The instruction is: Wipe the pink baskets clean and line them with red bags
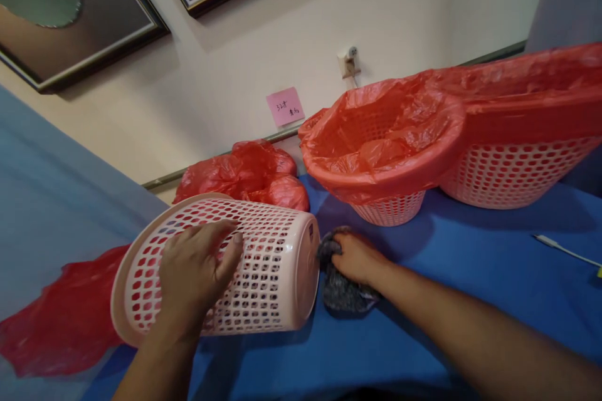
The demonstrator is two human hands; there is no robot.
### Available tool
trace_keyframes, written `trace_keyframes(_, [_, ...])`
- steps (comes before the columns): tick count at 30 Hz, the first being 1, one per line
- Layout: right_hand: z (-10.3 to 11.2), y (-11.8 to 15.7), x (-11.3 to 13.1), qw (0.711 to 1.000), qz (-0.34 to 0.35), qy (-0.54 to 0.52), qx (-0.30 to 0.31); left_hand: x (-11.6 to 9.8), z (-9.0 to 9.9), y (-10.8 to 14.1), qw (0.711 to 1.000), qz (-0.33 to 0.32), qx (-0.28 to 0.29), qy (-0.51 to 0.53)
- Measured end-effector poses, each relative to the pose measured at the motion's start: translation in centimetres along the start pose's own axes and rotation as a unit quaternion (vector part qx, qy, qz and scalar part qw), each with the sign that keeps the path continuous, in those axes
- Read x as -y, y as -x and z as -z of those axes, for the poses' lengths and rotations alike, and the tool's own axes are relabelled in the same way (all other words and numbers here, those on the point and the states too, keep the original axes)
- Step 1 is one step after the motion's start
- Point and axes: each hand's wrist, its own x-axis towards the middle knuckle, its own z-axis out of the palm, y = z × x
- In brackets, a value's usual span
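Note:
A pale pink perforated basket (254, 276) lies on its side on the blue table, its base facing right. My left hand (200, 263) is over the basket's near side, fingers apart, holding nothing. Right of the base, my right hand (355, 255) grips a dark grey cloth (345, 291), which rests on the table and comes close to the base. Out of the basket's open left end, a red plastic bag (70, 313) spreads to the left. Whether the cloth touches the base I cannot tell.
Behind the lying basket is a heap of red bags (244, 172). Two upright baskets lined with red bags, one smaller (390, 208) and one larger (512, 169), stand at the back right. A white cable (564, 250) lies on the blue table (470, 263) at right.

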Motion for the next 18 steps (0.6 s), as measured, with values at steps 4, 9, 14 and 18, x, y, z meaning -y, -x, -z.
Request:
trace_keyframes(4, [0.0, -1.5, -1.0, 0.993, -0.009, -0.051, -0.102, 0.4, 0.1, 1.2, 1.000, -0.015, -0.027, 0.004])
trace_keyframes(9, [-2.3, -0.7, -1.2, 0.978, 0.106, -0.171, -0.056, 0.7, -0.2, 1.6, 0.998, -0.037, -0.048, -0.009])
trace_keyframes(14, [-2.1, 0.3, -0.6, 0.967, 0.115, -0.168, -0.153, 0.0, -0.1, 1.8, 0.995, -0.066, -0.077, -0.008])
trace_keyframes(18, [-0.8, 1.8, 0.5, 0.910, 0.268, -0.184, -0.258, -2.2, -0.2, 2.6, 0.992, -0.045, -0.110, -0.051])
